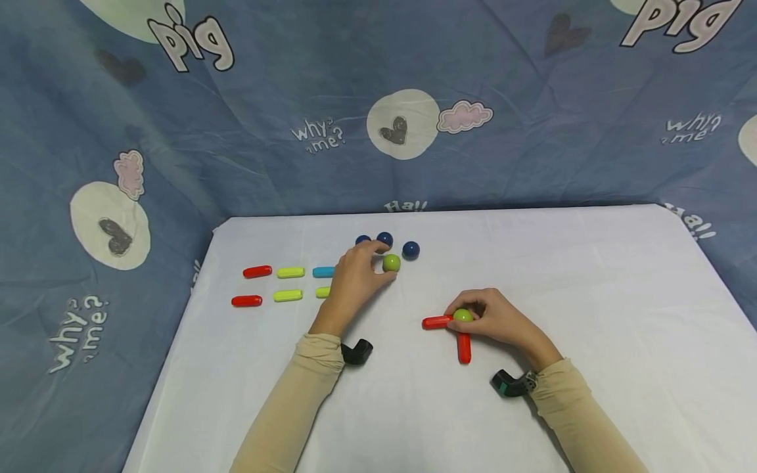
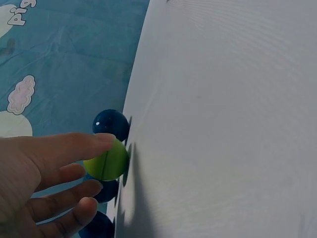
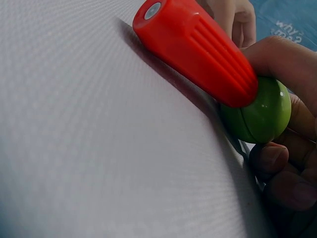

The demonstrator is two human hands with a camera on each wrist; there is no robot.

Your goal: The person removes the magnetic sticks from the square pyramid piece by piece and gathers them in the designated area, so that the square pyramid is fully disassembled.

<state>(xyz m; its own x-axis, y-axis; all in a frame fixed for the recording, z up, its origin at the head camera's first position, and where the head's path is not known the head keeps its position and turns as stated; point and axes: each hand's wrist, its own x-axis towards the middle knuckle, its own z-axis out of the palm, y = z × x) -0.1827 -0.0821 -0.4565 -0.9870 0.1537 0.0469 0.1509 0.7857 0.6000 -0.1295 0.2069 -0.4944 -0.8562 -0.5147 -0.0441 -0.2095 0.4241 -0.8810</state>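
Observation:
My right hand [image 1: 497,318] pinches a green ball [image 3: 270,111] between thumb and fingers. One red rod [image 1: 437,322] meets that ball from the left, and a second red rod [image 1: 464,349] runs from it toward the front edge. A ribbed body and a small silvery disc at its end show on the red rod [image 3: 198,47] in the right wrist view. My left hand [image 1: 355,279] reaches around another green ball [image 1: 391,263], the thumb over it in the left wrist view and the other fingers spread loosely beside it.
Dark blue balls [image 1: 411,249] sit behind my left hand. To its left, short rods lie in two rows: red ones [image 1: 257,271], lime ones [image 1: 287,295] and a blue one [image 1: 322,271], some partly hidden by the hand. The white table [image 1: 591,276] ends at a blue printed cloth [image 1: 532,151].

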